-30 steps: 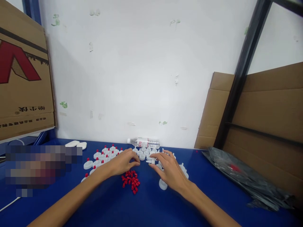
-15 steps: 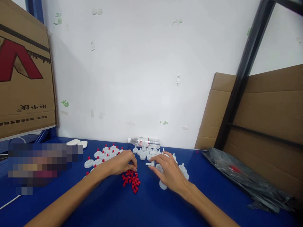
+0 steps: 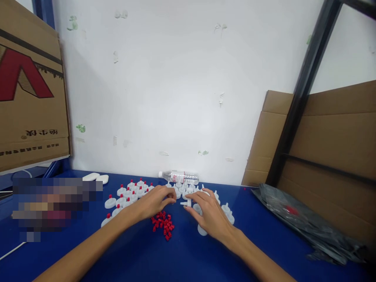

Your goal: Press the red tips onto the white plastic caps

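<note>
My right hand (image 3: 210,209) pinches a white nozzle cap (image 3: 185,203), its narrow tip pointing left. Just left of that tip is my left hand (image 3: 160,199), thumb and fingers closed together; whatever is between them is too small or hidden to make out. A loose pile of small red caps (image 3: 165,227) lies on the blue table below my left hand. White nozzle caps with red tips (image 3: 110,202) stand in a group to the left, partly behind my left forearm. Plain white nozzle caps (image 3: 225,208) stand behind and around my right hand, which hides several of them.
A clear plastic bottle (image 3: 183,177) lies on its side against the white wall. Two white objects (image 3: 102,179) rest at the back left. Grey plastic bags (image 3: 302,223) lie on the right. Cardboard boxes (image 3: 32,86) flank the left; cardboard sheets (image 3: 335,156) stand right.
My left hand has risen slightly from the red cap pile and moved right, closer to the nozzle tip. My right hand holds the nozzle cap in nearly the same place.
</note>
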`<control>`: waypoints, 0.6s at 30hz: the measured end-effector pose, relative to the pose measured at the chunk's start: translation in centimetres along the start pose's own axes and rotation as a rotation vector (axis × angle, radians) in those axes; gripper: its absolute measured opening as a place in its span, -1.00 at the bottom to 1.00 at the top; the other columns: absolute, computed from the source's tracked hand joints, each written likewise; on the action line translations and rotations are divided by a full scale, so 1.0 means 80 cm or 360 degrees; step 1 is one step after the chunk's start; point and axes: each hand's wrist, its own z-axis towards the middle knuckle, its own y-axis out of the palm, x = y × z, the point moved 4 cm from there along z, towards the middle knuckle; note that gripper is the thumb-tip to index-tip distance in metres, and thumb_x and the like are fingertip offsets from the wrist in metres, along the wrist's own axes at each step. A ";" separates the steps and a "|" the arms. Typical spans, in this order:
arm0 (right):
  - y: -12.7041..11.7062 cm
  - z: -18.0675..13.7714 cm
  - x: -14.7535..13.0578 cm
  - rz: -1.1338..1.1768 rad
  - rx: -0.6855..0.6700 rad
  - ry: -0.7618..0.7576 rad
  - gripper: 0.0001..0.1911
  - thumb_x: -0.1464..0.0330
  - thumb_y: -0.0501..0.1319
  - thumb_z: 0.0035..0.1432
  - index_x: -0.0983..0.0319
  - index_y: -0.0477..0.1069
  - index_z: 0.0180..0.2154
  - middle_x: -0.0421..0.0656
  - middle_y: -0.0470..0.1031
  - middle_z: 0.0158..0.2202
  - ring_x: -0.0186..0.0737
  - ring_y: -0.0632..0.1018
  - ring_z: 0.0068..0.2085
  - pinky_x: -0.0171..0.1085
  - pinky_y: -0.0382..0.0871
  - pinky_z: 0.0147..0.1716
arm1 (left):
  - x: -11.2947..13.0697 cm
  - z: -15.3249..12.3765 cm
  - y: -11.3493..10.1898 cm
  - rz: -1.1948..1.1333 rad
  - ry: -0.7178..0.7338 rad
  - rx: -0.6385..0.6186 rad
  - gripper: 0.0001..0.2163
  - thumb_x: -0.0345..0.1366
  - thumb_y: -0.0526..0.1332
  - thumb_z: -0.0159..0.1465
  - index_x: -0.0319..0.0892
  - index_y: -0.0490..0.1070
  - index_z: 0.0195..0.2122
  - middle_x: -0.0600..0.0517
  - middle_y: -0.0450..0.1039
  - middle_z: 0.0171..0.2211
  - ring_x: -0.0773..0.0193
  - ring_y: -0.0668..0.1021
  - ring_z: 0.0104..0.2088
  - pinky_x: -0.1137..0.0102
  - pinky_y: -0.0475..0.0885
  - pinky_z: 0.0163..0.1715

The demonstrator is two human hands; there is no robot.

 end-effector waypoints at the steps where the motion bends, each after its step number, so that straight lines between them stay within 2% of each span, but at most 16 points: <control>1: 0.000 0.000 0.000 -0.0005 0.0014 0.0006 -0.72 0.29 0.19 0.32 0.08 0.38 0.06 -0.16 0.54 -0.06 -0.14 0.53 -0.02 0.08 0.10 0.23 | 0.003 0.001 0.001 -0.0054 0.0011 0.0027 -0.85 -0.26 0.13 0.37 -0.11 0.49 -0.19 0.04 0.54 -0.25 0.22 0.53 -0.21 0.37 0.33 -0.19; 5: -0.001 0.001 0.000 -0.0020 0.0065 -0.0001 -0.68 0.30 0.19 0.32 0.08 0.37 0.10 -0.15 0.53 -0.02 -0.14 0.51 0.01 0.09 0.12 0.23 | 0.012 0.005 0.010 -0.0178 0.0102 0.0161 -0.81 -0.23 0.17 0.36 -0.09 0.51 -0.08 0.02 0.57 -0.16 0.23 0.55 -0.14 0.36 0.36 -0.10; 8: -0.003 0.002 0.000 -0.0005 0.0079 -0.0038 -0.69 0.32 0.18 0.33 0.09 0.38 0.09 -0.15 0.52 -0.03 -0.16 0.52 0.00 0.07 0.13 0.24 | 0.020 0.005 0.014 -0.0209 0.0149 0.0214 -0.79 -0.21 0.14 0.38 -0.10 0.54 -0.11 0.01 0.57 -0.19 0.22 0.54 -0.15 0.34 0.37 -0.11; 12: -0.005 0.002 0.001 0.0001 0.0116 -0.0041 -0.69 0.33 0.19 0.33 0.12 0.39 0.09 -0.12 0.51 -0.02 -0.13 0.51 0.01 0.05 0.22 0.20 | 0.028 0.004 0.009 -0.0307 0.0052 0.0299 -0.79 -0.19 0.17 0.36 -0.09 0.57 -0.14 0.01 0.59 -0.21 0.20 0.53 -0.18 0.32 0.37 -0.12; 18: -0.002 0.000 0.004 -0.0035 0.0109 -0.0081 -0.63 0.36 0.17 0.33 0.09 0.35 0.15 -0.09 0.49 0.04 -0.05 0.46 0.07 0.02 0.37 0.10 | 0.035 0.003 0.008 -0.0411 -0.0008 0.0309 -0.79 -0.20 0.16 0.35 -0.08 0.60 -0.20 0.03 0.59 -0.24 0.20 0.52 -0.21 0.34 0.34 -0.15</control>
